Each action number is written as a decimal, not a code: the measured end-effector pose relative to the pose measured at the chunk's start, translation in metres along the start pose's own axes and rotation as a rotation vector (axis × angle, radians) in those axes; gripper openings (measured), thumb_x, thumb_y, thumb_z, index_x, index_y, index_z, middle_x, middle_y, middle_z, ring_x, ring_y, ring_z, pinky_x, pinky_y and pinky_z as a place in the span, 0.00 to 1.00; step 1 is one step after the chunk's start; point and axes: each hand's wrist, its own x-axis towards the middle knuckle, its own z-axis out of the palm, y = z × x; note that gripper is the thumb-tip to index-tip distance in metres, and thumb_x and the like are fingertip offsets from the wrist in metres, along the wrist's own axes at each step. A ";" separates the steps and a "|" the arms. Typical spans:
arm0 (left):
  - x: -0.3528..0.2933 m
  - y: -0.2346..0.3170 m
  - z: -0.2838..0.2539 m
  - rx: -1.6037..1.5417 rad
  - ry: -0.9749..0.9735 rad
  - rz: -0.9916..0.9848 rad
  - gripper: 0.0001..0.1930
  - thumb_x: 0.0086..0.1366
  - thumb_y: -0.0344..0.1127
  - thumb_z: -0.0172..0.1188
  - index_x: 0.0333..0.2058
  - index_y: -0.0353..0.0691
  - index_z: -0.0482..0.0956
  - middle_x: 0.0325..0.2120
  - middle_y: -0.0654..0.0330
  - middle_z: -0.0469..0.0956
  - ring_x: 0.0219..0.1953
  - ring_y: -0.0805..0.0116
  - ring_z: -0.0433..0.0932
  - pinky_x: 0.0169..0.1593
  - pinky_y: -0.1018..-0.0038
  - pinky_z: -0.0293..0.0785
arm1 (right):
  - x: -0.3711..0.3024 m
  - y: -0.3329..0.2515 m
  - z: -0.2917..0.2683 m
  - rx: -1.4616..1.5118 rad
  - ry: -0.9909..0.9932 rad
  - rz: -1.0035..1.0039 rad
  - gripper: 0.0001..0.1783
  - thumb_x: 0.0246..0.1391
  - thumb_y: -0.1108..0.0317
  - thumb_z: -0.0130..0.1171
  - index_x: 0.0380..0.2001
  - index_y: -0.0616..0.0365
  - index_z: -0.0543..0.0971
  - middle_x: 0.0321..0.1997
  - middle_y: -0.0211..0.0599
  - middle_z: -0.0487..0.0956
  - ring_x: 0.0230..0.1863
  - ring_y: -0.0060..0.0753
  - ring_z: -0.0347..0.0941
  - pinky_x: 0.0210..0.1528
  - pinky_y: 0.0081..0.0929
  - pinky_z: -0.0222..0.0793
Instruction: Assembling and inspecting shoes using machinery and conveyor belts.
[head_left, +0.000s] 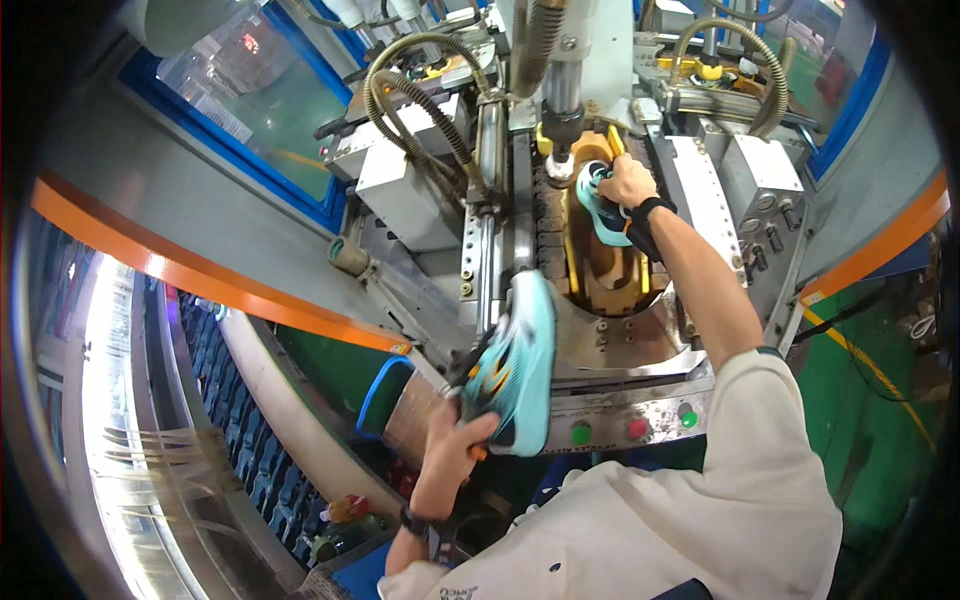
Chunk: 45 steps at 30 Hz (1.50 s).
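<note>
My left hand (448,452) is closed around the near end of a teal and black running shoe (528,365), held on its side in front of the machine, slightly blurred. My right hand (630,183) reaches into the yellow-sided pressing cavity (606,292). Its fingers are closed on the upper of a second teal shoe (607,230), which sits in that cavity. Beside this shoe stands a vertical ram (562,125) with a pale tip. My fingers hide part of the second shoe's opening.
Along the machine's front edge are a green button (581,433), a red button (637,428) and another green button (689,416). Metal conduits (400,85) arch over the left side. A conveyor (265,450) runs at the left. Orange-edged guard panels (215,285) flank the opening.
</note>
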 end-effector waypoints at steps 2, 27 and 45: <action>-0.044 0.001 -0.018 -0.056 0.147 0.094 0.27 0.52 0.27 0.62 0.53 0.31 0.70 0.43 0.60 0.77 0.43 0.69 0.77 0.47 0.76 0.73 | 0.017 0.012 0.047 -0.001 0.150 -0.020 0.25 0.44 0.62 0.61 0.44 0.67 0.72 0.43 0.57 0.80 0.47 0.54 0.78 0.52 0.43 0.72; -0.133 -0.088 0.017 -0.291 0.515 0.173 0.09 0.61 0.33 0.61 0.39 0.37 0.75 0.32 0.60 0.81 0.28 0.70 0.81 0.23 0.79 0.70 | -0.342 0.073 0.240 0.138 -0.043 -0.989 0.12 0.49 0.67 0.54 0.38 0.59 0.75 0.42 0.44 0.72 0.47 0.48 0.70 0.48 0.35 0.71; -0.162 -0.157 -0.013 -0.594 0.725 0.121 0.08 0.61 0.33 0.61 0.37 0.39 0.77 0.32 0.61 0.81 0.30 0.69 0.80 0.27 0.76 0.70 | -0.023 -0.121 -0.232 0.883 0.707 -0.756 0.41 0.46 0.60 0.66 0.61 0.66 0.63 0.61 0.51 0.70 0.61 0.43 0.66 0.60 0.34 0.64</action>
